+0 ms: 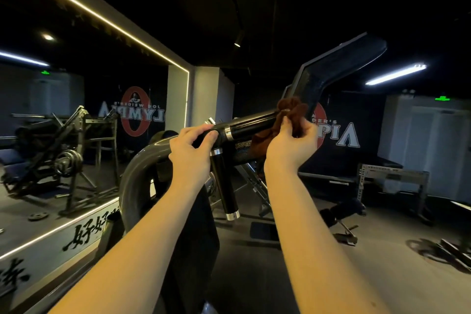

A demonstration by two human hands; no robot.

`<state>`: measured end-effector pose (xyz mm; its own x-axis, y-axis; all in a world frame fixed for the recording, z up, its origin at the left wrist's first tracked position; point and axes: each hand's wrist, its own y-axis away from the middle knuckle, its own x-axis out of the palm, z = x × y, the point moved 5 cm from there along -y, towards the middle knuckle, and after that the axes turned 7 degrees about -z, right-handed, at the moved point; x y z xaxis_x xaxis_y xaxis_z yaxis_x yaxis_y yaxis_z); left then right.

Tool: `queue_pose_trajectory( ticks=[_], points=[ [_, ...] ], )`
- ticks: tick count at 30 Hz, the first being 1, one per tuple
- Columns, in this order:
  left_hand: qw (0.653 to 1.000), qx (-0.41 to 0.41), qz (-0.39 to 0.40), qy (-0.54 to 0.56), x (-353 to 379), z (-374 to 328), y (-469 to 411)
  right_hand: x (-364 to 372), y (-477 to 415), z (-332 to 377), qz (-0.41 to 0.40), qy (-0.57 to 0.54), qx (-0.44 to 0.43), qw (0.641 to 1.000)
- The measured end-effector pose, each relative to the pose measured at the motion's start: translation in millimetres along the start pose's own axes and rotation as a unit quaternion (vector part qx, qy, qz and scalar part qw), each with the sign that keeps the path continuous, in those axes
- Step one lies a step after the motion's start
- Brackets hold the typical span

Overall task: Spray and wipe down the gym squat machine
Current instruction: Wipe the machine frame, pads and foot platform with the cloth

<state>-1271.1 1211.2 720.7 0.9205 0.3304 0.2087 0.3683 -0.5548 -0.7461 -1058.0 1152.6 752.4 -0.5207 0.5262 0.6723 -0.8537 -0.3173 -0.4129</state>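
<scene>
At the black handle (251, 123) of the squat machine (242, 153): clasped at its left end by the left hand (192, 146), fingers and thumb curled round the grip. Wrapped at its right end in the brown cloth (290, 109), bunched and pinched there by the right hand (289, 145), fingertips closed on the fabric. Just below the handle, branching downward, a second black grip (224, 186) with a silver cap. Above and right of the handle, a bent dark pad arm (339, 71). Below and left of the handle, a curved grey tube (135, 173). Far left of the handle, a wall mirror (76, 122); behind the handle to the right, a red and white banner (344, 136).
</scene>
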Motion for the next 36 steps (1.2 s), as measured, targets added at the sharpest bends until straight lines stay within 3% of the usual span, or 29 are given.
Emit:
queue_pose_trajectory(
  ticks=[3,6,12,15,19,23,26,29,31,33,36],
  points=[
    [1.0,0.012,0.019,-0.017,-2,-1,-4,7,12,-8,-0.044,-0.051,0.052,0.996],
    [0.999,0.03,0.029,-0.029,-4,-3,-7,14,36,-23,-0.032,-0.049,0.107,0.993],
    [1.0,0.022,0.017,-0.001,-2,-4,-5,16,53,-29,0.001,-0.015,0.091,0.996],
    [1.0,0.024,0.019,0.005,-3,-10,0,28,84,-40,0.1,0.057,0.089,0.989],
    [0.996,0.036,0.067,-0.057,-9,-14,-6,15,75,-30,0.247,0.134,0.101,0.954],
    [0.988,0.054,0.102,-0.098,-14,-12,-11,-8,54,19,0.363,0.196,0.003,0.911],
    [0.994,0.049,0.046,-0.08,-22,-12,-1,7,42,48,0.405,0.197,-0.089,0.889],
    [1.0,-0.001,0.011,-0.026,-28,-8,8,47,38,57,0.443,0.271,-0.198,0.831],
    [1.0,-0.022,0.0,-0.005,-32,-1,10,78,42,46,0.498,0.35,-0.23,0.759],
    [1.0,-0.022,-0.004,0.018,-34,4,11,104,49,36,0.553,0.443,-0.241,0.663],
    [0.999,-0.023,-0.016,0.045,-34,8,11,134,51,34,0.591,0.516,-0.217,0.581]
  ],
)
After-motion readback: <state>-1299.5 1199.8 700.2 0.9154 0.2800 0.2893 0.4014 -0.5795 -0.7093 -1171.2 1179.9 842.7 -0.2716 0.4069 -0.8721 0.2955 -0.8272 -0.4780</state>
